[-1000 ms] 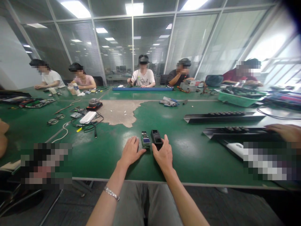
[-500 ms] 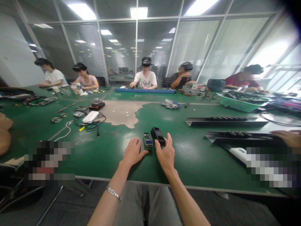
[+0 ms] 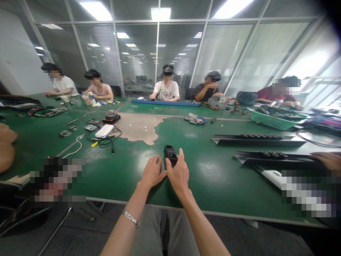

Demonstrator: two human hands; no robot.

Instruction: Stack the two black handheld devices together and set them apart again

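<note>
My right hand (image 3: pixel 178 174) grips a small black device (image 3: pixel 170 154) and holds it over the green table (image 3: pixel 213 177), its far end pointing away from me. My left hand (image 3: pixel 151 172) lies flat on the table just to the left, fingers stretched out, its thumb touching my right hand. The small circuit board with a blue screen is hidden behind the black device and my hands.
Long black trays (image 3: pixel 258 139) lie to the right, beside another person's hand (image 3: pixel 329 160). A white box with cables (image 3: pixel 103 131) sits at the left. A bare brown patch (image 3: pixel 138 128) marks the table's middle. Several people sit along the far side.
My right hand has lifted the black device and carried it left, over the spot where the circuit board lay. My left hand has stayed almost where it was.
</note>
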